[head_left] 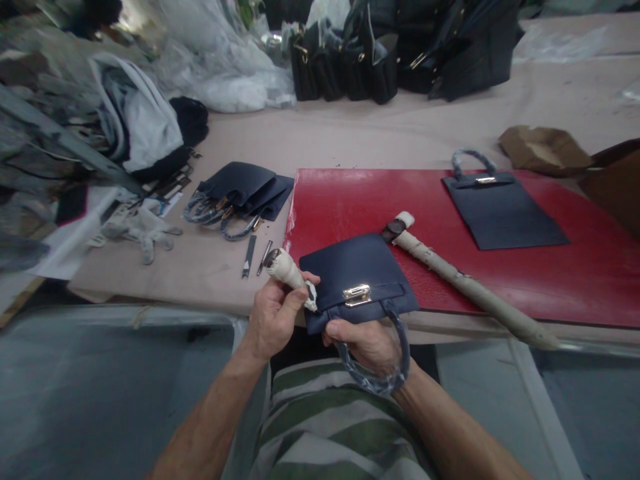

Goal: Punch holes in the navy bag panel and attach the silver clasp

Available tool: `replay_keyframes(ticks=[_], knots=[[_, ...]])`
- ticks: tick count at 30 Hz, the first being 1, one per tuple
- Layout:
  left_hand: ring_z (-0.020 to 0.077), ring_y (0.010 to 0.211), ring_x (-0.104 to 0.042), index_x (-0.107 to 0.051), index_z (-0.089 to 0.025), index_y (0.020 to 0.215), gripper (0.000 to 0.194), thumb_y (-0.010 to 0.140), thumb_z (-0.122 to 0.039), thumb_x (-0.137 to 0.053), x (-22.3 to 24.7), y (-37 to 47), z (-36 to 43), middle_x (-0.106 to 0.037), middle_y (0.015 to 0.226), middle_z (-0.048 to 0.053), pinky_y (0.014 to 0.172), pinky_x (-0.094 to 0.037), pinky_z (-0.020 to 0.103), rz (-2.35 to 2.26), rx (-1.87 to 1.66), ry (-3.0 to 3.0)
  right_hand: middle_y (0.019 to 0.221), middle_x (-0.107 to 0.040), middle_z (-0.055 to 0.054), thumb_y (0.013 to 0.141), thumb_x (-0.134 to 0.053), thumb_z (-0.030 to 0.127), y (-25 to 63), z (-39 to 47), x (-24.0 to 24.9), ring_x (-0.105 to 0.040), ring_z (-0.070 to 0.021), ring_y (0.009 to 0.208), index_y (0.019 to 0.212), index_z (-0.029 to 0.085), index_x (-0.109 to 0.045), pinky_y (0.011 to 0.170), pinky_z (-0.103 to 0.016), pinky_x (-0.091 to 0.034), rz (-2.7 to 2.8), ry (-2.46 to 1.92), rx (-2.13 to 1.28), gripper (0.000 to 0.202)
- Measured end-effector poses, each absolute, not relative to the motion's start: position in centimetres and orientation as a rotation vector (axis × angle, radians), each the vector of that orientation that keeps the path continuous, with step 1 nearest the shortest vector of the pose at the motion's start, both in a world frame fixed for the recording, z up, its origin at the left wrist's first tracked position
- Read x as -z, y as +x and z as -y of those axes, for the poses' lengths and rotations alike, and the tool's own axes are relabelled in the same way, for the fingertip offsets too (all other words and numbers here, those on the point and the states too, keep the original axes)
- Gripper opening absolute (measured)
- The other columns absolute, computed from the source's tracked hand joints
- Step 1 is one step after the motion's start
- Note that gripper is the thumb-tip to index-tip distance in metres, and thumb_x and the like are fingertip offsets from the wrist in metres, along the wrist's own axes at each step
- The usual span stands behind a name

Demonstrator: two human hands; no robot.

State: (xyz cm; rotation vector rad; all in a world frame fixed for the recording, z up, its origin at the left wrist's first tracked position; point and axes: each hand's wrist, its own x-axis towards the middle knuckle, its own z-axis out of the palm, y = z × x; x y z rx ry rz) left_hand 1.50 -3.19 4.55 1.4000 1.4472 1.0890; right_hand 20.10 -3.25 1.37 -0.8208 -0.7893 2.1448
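My left hand [274, 313] is closed around a short tool wrapped in white tape [285, 268], its lower end against the left edge of a navy handbag panel [350, 263]. The tool's exact kind I cannot make out. My right hand [367, 343] grips the same panel from below, near its plastic-wrapped handle [377, 383], which hangs over the wrist. A gold-coloured clasp [357, 294] shows on the panel's strap, facing up. Just beyond the panel, a hammer [450, 273] with a wrapped handle lies across the red board [360, 200].
Another navy panel with a handle [505, 210] lies on the board's right. To the left are stacked navy panels [240, 187], a slim flat tool [249, 257], a thin metal rod [265, 257] and a glove [145, 230]. Black handbags [345, 63] stand at the back; a cardboard box [545, 150] sits right.
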Motion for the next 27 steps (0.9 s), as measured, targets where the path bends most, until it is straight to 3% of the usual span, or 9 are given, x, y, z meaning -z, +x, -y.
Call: replay_keyframes(ticks=[10,21,27], knots=[[0.0180,0.087,-0.065,-0.068,-0.015,0.110,0.039,0.094,-0.049,-0.058,-5.1,1.8,0.8,-0.070,0.102,0.009,0.079,-0.051,0.029,-1.417,-1.098,1.384,0.064,-0.056,-0.002,0.069,-0.083,0.040,20.0,1.3,-1.3,-0.054,-0.0101,0.055,0.069,0.012,-0.063,0.053,-0.020,-0.050,0.744,-0.820,-2.228,0.034],[0.0156,0.078,-0.062,-0.068,-0.015,0.110,0.035,0.093,-0.045,-0.058,-5.4,2.1,0.1,-0.069,0.095,0.006,0.073,-0.049,0.029,-1.430,-1.081,1.421,0.064,-0.056,-0.001,0.067,-0.086,0.039,20.1,0.5,-1.0,-0.055,-0.0092,0.054,0.072,0.011,-0.063,0.054,-0.019,-0.052,0.702,-0.823,-2.256,0.037],[0.0182,0.081,-0.064,-0.069,-0.014,0.105,0.034,0.091,-0.043,-0.058,-5.0,1.5,-3.1,-0.072,0.094,0.008,0.076,-0.050,0.030,-1.424,-1.083,1.458,0.066,-0.055,-0.001,0.064,-0.088,0.035,19.0,-2.0,-1.6,-0.052,-0.0102,0.058,0.077,0.011,-0.063,0.047,-0.020,-0.052,0.602,-0.800,-2.231,0.037]])
